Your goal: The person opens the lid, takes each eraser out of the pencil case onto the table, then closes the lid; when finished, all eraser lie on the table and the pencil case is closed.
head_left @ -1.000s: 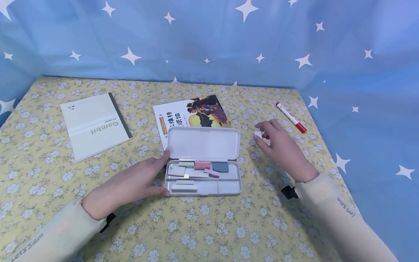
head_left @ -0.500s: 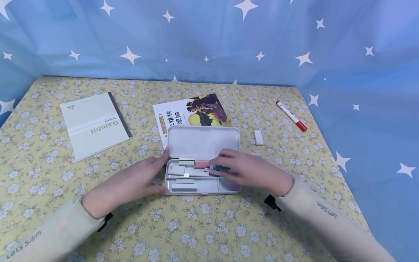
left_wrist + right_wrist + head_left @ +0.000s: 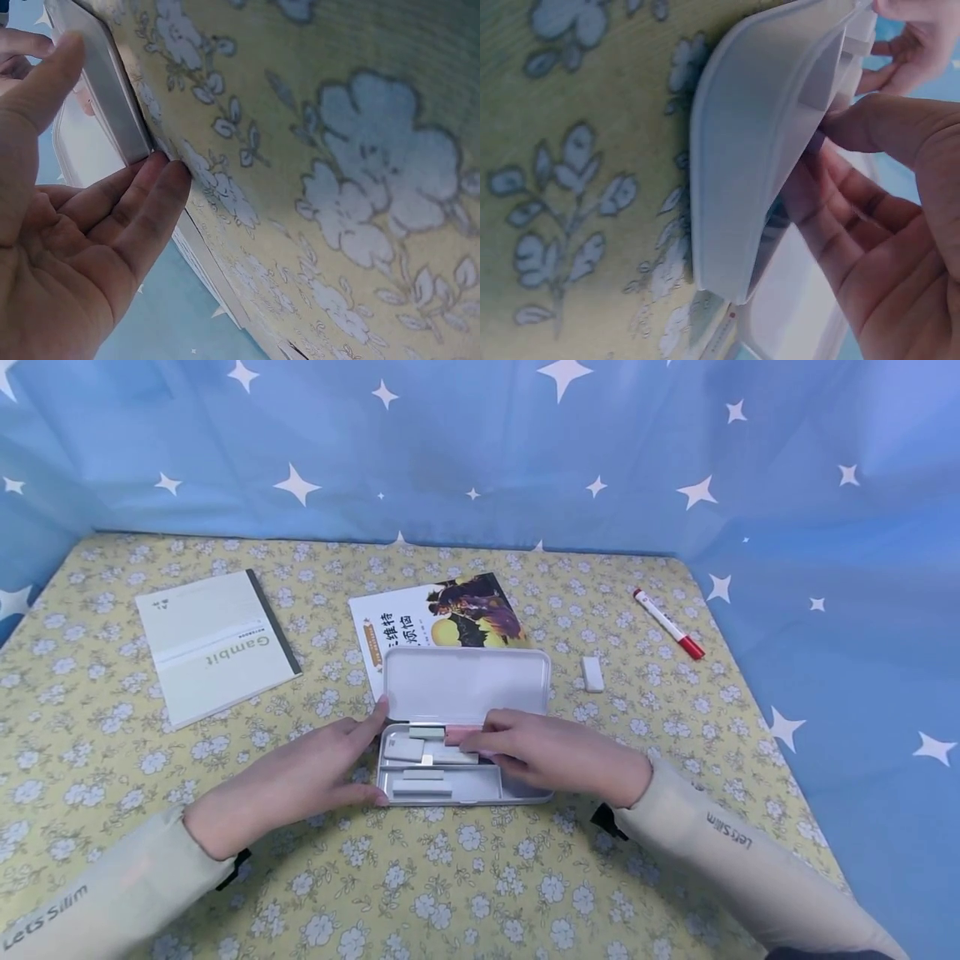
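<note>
An open white pencil case (image 3: 465,685) lies at the middle of the table. My left hand (image 3: 296,781) holds its left end, thumb at the near corner and fingers by the hinge. Inside, my right hand (image 3: 566,756) pinches a small purple eraser (image 3: 815,141) between thumb and fingers, mostly hidden in the head view. Left of those fingertips are a pink eraser (image 3: 457,737), a pale green eraser (image 3: 427,732) and a white eraser (image 3: 403,750). Slim white blocks (image 3: 422,787) lie in the front compartment. The blue-grey eraser is behind the right hand.
A white eraser (image 3: 592,674) lies right of the case, and a red-capped marker (image 3: 669,625) beyond it. An illustrated book (image 3: 397,610) is partly under the lid. At the left lies a notebook (image 3: 213,647). A starry blue curtain (image 3: 480,443) hangs behind.
My right hand has let go of the white eraser on the table, moved left into the case and taken the purple eraser. My left hand has stayed at the case.
</note>
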The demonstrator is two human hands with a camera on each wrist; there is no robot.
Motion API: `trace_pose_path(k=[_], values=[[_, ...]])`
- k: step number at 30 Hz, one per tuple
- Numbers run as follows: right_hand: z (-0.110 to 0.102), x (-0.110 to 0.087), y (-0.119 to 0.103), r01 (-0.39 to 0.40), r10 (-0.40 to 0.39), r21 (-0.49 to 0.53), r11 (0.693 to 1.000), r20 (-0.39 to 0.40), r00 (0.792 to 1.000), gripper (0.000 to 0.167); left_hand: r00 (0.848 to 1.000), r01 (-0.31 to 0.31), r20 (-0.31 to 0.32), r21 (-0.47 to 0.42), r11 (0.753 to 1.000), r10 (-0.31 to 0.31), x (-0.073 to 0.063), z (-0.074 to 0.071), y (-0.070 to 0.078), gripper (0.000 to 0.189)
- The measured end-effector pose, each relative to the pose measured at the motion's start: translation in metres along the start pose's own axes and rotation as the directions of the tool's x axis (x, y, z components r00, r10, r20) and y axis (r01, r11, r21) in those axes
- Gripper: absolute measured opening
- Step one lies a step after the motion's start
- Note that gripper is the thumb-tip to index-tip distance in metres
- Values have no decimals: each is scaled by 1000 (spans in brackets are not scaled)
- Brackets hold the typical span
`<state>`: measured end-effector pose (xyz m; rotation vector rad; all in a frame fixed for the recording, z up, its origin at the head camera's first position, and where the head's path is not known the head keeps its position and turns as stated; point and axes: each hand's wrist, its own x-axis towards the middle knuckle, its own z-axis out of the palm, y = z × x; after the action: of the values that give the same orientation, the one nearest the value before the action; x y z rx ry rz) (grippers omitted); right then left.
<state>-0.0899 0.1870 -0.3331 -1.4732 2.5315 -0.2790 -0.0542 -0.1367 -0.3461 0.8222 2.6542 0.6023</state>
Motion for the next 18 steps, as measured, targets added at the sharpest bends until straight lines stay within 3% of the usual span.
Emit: trace_pose_path(k=[9,18], values=[[-3,2,-8,-14,14,-115,993,4,1000,45,1000,-2,-3,-3,1000,2,0,0,0,112],[-8,-1,-11,-68,70,-27,997,60,996,57,1000,15,-2,-7,1000,-15,-1,1,0,112]])
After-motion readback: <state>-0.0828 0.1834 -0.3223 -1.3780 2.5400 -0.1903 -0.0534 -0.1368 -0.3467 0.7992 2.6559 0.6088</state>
